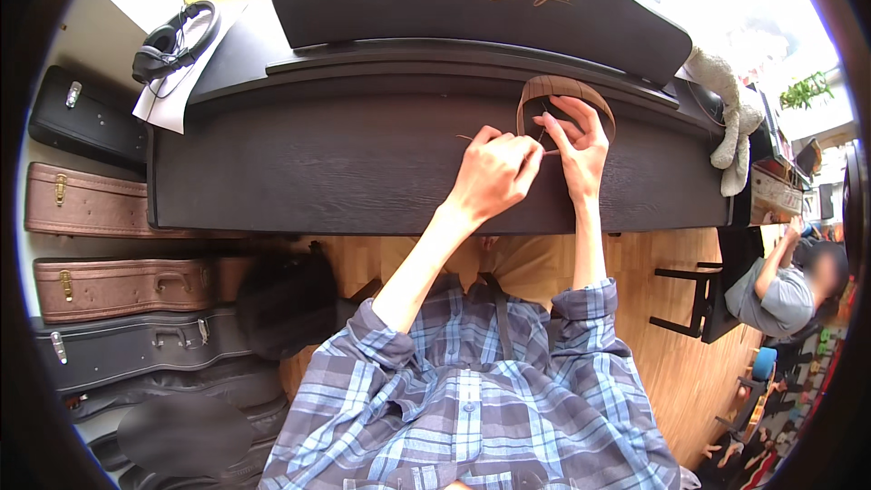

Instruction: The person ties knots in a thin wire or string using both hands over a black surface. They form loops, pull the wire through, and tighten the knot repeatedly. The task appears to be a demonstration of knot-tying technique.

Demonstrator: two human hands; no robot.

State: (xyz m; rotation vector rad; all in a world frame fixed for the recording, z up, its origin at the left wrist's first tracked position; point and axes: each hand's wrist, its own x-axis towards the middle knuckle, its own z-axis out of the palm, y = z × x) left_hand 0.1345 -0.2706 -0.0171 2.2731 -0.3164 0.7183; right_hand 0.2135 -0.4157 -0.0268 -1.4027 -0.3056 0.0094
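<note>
Both my hands work close together above the dark closed piano lid (363,163). My left hand (494,172) is closed in a pinch, and a thin brown cord (464,137) pokes out past its knuckles. My right hand (582,147) has its thumb and fingertips drawn together on a thin dark strand beside the left fingers. Around the right hand curves a brown band (561,84) with darker lines, looped like a strap. Its lower ends are hidden by my hands, so how the cord and band join cannot be seen.
The piano's raised music rest (481,14) stands behind my hands. Black headphones (177,41) lie at its left end, a grey plush toy (733,113) at its right. Instrument cases (122,289) stack on the left. A person (780,286) sits at right near a black bench (694,295).
</note>
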